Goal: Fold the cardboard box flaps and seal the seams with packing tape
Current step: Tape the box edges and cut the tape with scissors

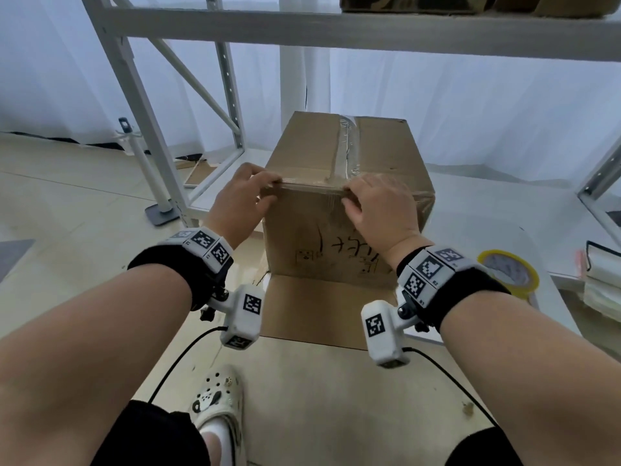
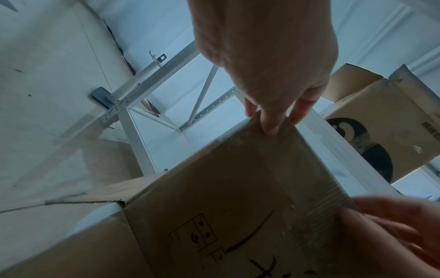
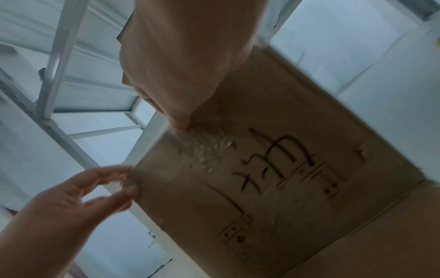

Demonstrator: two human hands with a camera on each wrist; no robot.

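Observation:
A brown cardboard box (image 1: 376, 153) stands on a white table (image 1: 487, 203), handwriting on its near face (image 3: 285, 169). Clear tape (image 1: 346, 142) runs down the top centre seam, and another strip (image 2: 316, 188) lies along the near top edge. My left hand (image 1: 242, 196) pinches the box's near left top corner, thumb (image 2: 269, 127) on the front face and fingers over the top. My right hand (image 1: 379, 203) presses its fingertips on the tape at the middle of that edge, thumb (image 3: 178, 122) on the crinkled tape end. One bottom flap (image 1: 319, 307) sticks out flat toward me.
A yellow roll of packing tape (image 1: 509, 270) lies on the table at my right wrist. A white metal rack (image 1: 188, 82) rises left of and behind the box, with a pole stand (image 1: 158, 210) beside it. Another printed carton (image 2: 381, 122) sits on a shelf.

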